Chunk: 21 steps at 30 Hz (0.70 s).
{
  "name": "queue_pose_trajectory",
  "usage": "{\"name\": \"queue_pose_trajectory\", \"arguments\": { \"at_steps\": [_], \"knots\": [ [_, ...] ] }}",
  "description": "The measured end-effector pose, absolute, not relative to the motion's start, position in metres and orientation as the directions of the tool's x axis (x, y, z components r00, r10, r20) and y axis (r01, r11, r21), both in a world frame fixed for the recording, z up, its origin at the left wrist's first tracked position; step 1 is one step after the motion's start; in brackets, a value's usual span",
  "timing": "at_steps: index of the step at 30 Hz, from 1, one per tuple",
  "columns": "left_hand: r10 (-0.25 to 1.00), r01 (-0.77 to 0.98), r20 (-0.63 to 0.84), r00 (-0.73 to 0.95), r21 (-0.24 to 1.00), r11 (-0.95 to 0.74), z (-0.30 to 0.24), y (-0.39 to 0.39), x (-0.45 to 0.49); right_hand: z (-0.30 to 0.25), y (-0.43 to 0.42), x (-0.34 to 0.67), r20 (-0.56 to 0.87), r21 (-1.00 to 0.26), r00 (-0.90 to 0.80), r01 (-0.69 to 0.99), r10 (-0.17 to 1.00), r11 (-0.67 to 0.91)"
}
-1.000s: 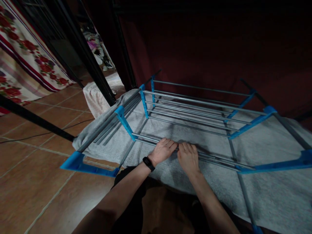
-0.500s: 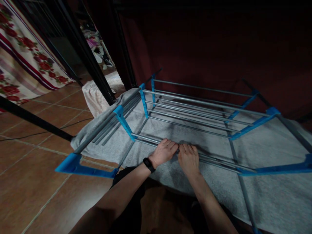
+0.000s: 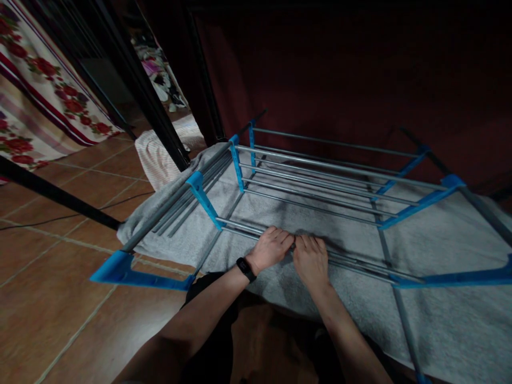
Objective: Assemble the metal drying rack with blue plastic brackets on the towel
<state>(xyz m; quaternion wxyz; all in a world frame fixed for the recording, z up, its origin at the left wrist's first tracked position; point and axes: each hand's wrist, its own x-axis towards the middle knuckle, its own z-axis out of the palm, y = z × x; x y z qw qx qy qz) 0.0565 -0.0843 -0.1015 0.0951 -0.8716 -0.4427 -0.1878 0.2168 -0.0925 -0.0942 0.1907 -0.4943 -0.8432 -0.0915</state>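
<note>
A shelf rack of grey metal rods and blue plastic brackets lies on its side on a grey towel. My left hand, with a black watch on the wrist, and my right hand rest side by side on the nearest pair of rods. The fingers of both hands curl over those rods, touching each other at the middle. What lies under the fingertips is hidden.
Terracotta floor tiles spread to the left, crossed by a black bar and a thin cable. A folded pale cloth lies behind the rack. Floral fabric hangs at far left. A dark red curtain stands behind.
Both hands stay on the same rods. The view has shifted slightly; nothing else moved.
</note>
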Motion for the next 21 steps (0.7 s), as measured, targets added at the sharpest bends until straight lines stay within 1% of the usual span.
{"name": "queue_pose_trajectory", "arguments": {
  "at_steps": [8, 21],
  "knots": [
    [0.723, 0.81, 0.445, 0.529, -0.011, -0.587, -0.103, -0.085, 0.056, -0.093, -0.093, 0.217, 0.405, -0.025, -0.443, 0.869, 0.8, 0.494],
    [0.759, 0.804, 0.35, 0.549, 0.028, -0.594, -0.09, -0.091, 0.053, -0.093, -0.093, 0.217, 0.392, -0.001, -0.451, 0.872, 0.802, 0.49]
  ]
}}
